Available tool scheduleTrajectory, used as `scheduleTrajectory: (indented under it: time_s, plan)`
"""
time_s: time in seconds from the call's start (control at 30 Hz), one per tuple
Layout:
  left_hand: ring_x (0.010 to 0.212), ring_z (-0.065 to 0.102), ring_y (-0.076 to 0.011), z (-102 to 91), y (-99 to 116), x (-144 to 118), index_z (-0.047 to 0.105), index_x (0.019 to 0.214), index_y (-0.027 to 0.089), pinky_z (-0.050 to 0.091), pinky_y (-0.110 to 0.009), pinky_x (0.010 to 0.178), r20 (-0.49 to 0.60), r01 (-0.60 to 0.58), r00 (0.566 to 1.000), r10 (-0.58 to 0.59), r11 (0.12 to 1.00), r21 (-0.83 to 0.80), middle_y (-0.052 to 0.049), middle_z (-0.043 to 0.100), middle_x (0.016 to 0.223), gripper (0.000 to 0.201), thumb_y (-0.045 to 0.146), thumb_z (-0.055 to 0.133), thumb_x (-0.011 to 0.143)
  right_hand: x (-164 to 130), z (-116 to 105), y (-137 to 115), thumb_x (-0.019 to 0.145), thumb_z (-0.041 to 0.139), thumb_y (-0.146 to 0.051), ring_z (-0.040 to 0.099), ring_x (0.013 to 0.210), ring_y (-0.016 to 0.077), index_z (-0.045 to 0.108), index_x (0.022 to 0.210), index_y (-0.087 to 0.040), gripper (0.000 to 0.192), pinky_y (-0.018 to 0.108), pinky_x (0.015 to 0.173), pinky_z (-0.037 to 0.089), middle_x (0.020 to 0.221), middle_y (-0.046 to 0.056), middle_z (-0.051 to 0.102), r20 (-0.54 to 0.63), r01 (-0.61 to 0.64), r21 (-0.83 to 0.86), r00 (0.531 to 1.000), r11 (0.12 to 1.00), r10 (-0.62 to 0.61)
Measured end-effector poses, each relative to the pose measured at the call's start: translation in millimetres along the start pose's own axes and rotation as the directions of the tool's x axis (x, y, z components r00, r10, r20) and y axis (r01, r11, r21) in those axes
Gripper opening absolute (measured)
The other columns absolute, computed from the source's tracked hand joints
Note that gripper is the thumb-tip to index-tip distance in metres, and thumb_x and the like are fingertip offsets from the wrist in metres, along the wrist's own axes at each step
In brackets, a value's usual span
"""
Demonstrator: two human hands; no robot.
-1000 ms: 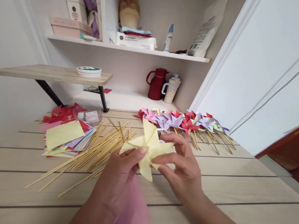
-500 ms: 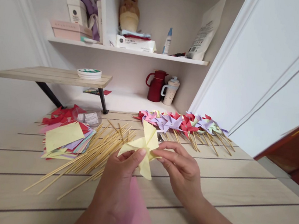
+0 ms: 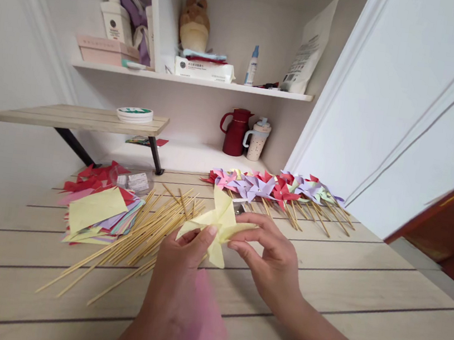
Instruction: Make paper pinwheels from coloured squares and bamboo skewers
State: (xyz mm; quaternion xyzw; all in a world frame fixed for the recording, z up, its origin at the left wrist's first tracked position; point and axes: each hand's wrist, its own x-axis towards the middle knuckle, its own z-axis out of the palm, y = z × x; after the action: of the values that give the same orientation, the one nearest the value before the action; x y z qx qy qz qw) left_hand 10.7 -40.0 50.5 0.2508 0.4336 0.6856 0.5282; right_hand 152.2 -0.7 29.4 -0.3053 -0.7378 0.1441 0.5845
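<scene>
Held above a pale wooden table [image 3: 363,279]: a yellow paper pinwheel [image 3: 219,222], pinched at its centre between left hand [image 3: 180,276] and right hand [image 3: 273,264], fingers of both closed on the folded paper. Under the left wrist, flat on the table, a pink paper sheet [image 3: 206,319]. To the left, scattered bamboo sticks [image 3: 137,236] beside a stack of coloured paper squares [image 3: 97,208]. Further back, a row of finished pinwheels on sticks [image 3: 278,191].

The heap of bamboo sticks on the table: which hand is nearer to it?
Left. The left hand pinches the yellow paper pinwheel right beside the bamboo sticks; the right hand grips the pinwheel's far side, farther from them.
</scene>
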Motion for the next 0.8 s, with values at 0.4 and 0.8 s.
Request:
scheduleTrajectory:
  time_s: [0.4, 0.8]
  plan:
    - [0.077, 0.068, -0.0185, 6.6, 5.7, -6.7, 0.076, 0.085, 0.017, 0.05, -0.027, 0.073, -0.022, -0.087, 0.995, 0.094, 0.976, 0.2, -0.005, 0.075, 0.078, 0.017, 0.025, 0.078, 0.07, -1.3, 0.0, 0.4, 0.086, 0.072, -0.027, 0.055, 0.118, 0.0282, 0.072, 0.079, -0.026, 0.007, 0.051, 0.102, 0.042, 0.123, 0.007, 0.06, -0.023, -0.021, -0.128, 1.0, 0.992, 0.018]
    - [0.071, 0.059, -0.0143, 4.6, -1.7, -4.5, 0.074, 0.082, 0.017, 0.045, -0.023, 0.065, 0.032, -0.171, 0.985, 0.169, 0.938, 0.303, -0.003, 0.068, 0.077, 0.017, 0.03, 0.077, 0.072, 0.4, -0.5, -0.5, 0.085, 0.072, -0.024, 0.059, 0.111, 0.0232, 0.071, 0.078, -0.023, 0.008, 0.04, 0.098, 0.045, 0.114, 0.007, 0.062, -0.035, -0.054, -0.084, 0.998, 0.995, 0.051]
